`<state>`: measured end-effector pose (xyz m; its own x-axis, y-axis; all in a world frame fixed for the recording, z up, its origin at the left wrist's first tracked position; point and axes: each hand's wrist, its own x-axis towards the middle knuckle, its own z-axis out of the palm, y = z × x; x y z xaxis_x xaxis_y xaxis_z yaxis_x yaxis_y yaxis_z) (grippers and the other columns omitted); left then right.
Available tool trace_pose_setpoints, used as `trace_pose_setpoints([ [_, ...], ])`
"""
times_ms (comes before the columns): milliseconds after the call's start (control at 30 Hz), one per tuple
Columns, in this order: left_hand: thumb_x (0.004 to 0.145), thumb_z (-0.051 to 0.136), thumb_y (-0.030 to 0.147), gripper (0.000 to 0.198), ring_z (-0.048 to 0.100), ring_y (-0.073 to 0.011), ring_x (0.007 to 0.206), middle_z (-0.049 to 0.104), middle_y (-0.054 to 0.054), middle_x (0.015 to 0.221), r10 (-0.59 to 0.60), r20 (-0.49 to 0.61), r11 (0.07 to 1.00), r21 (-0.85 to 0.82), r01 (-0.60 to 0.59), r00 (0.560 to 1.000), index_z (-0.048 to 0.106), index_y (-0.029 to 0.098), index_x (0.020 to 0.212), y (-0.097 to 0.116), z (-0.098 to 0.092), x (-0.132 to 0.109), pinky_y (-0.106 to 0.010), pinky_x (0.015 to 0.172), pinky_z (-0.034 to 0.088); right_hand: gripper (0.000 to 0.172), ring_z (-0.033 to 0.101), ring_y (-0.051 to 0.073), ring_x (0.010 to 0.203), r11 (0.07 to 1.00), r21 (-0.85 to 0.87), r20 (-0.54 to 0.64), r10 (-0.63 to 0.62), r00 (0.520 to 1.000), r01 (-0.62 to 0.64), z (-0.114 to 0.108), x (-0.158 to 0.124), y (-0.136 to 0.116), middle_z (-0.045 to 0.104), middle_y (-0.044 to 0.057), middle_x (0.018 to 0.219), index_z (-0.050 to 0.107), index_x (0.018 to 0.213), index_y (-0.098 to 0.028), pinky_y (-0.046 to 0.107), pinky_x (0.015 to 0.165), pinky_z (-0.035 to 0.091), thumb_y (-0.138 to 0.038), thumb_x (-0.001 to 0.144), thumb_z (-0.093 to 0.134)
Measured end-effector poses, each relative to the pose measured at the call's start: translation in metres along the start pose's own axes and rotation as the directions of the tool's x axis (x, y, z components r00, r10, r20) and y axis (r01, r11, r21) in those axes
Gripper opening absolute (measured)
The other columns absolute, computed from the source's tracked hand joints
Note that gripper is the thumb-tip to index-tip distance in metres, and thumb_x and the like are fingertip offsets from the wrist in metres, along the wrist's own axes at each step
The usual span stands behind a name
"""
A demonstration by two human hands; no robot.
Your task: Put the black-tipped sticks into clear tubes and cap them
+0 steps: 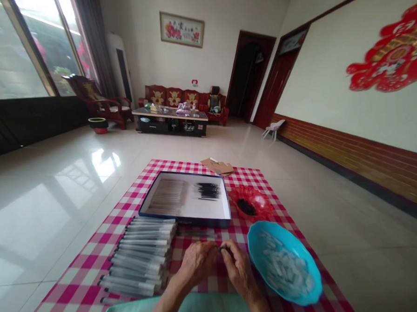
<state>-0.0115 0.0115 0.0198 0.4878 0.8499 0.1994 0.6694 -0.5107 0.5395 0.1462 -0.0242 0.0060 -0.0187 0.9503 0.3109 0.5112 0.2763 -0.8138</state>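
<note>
My left hand (197, 261) and my right hand (238, 265) meet over the pink checked cloth (95, 269), fingers pinched together on a small dark part, likely a pen piece, between them. Left of my hands lies a stack of several assembled clear pens (144, 257). Ahead sits a shallow blue-edged box (186, 199) holding clear tubes and black refills. A blue bowl (284, 264) of clear caps is at my right, and a red dish (251, 202) with small dark parts lies beyond it.
A flattened cardboard piece (218, 166) lies at the cloth's far edge. Glossy tiled floor surrounds the cloth. Far back stand a coffee table (170, 120), red sofa, armchair and dark doors. A teal cloth (188, 310) covers my lap.
</note>
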Motion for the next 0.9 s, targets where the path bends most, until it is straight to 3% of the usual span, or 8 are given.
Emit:
trace_pose_setpoints([
  [233,0.093,0.040,0.024,0.032,0.059,-0.0148,0.058,0.064,-0.001,0.061,-0.011,0.069,0.998,0.062,0.007,0.998,0.061,0.020,0.069,0.004,-0.013,0.001,-0.024,0.054,0.030,0.016,0.057,0.016,0.075,0.998,0.015,-0.015,-0.057,0.998,0.057,0.001,0.000,-0.006,0.058,0.001,0.080,0.053,0.088,-0.022,0.026,0.069,0.045,-0.030,0.092,0.040],
  [433,0.092,0.042,0.023,0.026,0.057,-0.0199,0.076,0.064,-0.003,0.075,0.106,-0.089,0.988,0.121,-0.095,0.990,0.063,0.021,0.078,0.015,-0.007,-0.008,-0.031,0.072,0.036,0.026,0.054,0.017,0.070,0.996,0.039,-0.089,-0.071,0.993,0.075,0.009,-0.002,-0.002,0.054,0.002,0.074,0.051,0.078,-0.023,0.029,0.067,0.045,-0.029,0.094,0.032],
  [700,0.092,0.043,0.021,0.024,0.050,-0.0192,0.072,0.057,-0.003,0.071,0.168,-0.223,0.983,0.116,-0.145,0.960,0.062,0.021,0.077,0.015,-0.003,-0.014,-0.032,0.072,0.036,0.033,0.054,0.016,0.055,0.997,0.079,-0.149,0.005,0.989,0.007,0.019,-0.002,0.004,0.056,0.001,0.059,0.049,0.065,-0.024,0.029,0.053,0.044,-0.032,0.094,0.036],
  [800,0.092,0.042,0.020,0.024,0.051,-0.0192,0.073,0.058,-0.004,0.073,0.148,-0.252,0.986,0.115,-0.123,0.956,0.063,0.021,0.080,0.012,-0.002,-0.014,-0.032,0.071,0.037,0.028,0.058,0.018,0.064,0.996,0.093,-0.163,0.004,0.987,0.012,0.014,-0.003,-0.002,0.060,0.002,0.067,0.053,0.071,-0.025,0.029,0.060,0.046,-0.032,0.093,0.038],
  [900,0.091,0.043,0.020,0.023,0.052,-0.0193,0.074,0.059,-0.004,0.074,0.136,-0.255,0.987,0.122,-0.108,0.957,0.062,0.020,0.080,0.009,-0.001,-0.013,-0.032,0.071,0.037,0.016,0.060,0.018,0.073,0.994,0.112,-0.105,-0.004,0.995,0.016,0.009,-0.004,-0.006,0.063,0.002,0.078,0.056,0.086,-0.023,0.028,0.067,0.047,-0.031,0.091,0.043],
])
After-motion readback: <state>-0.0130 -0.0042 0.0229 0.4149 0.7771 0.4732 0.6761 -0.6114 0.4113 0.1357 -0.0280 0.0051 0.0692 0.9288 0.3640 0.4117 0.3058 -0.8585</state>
